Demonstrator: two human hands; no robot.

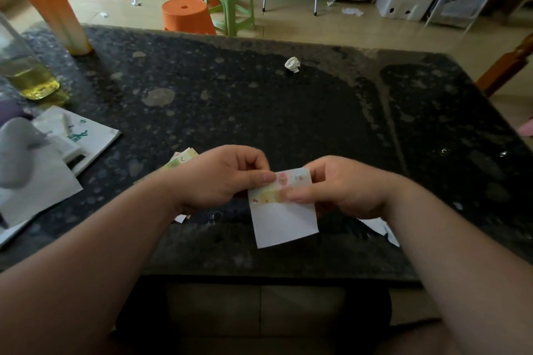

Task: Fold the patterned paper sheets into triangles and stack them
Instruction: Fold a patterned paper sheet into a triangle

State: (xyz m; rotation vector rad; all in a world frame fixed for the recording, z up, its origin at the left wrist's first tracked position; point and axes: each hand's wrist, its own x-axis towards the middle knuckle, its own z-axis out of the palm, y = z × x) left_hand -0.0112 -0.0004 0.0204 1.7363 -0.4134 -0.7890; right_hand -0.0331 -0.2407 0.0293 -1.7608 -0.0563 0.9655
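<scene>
A small paper sheet [284,219] hangs between my hands above the near part of the dark table [259,112]. Its top is folded down, showing a pink and yellow patterned strip over the white back. My left hand [222,176] pinches the sheet's upper left edge. My right hand [343,186] pinches the upper right, its thumb lying across the patterned strip. More patterned sheets [180,160] lie on the table behind my left wrist, mostly hidden. White paper pieces [380,229] lie under my right forearm.
A crumpled white paper ball [292,64] lies mid-table. On the left stand a tall orange drink cup [52,8], a bottle of yellow liquid [26,75] and white papers with a grey object [43,153]. Orange and green stools [207,6] stand beyond the table.
</scene>
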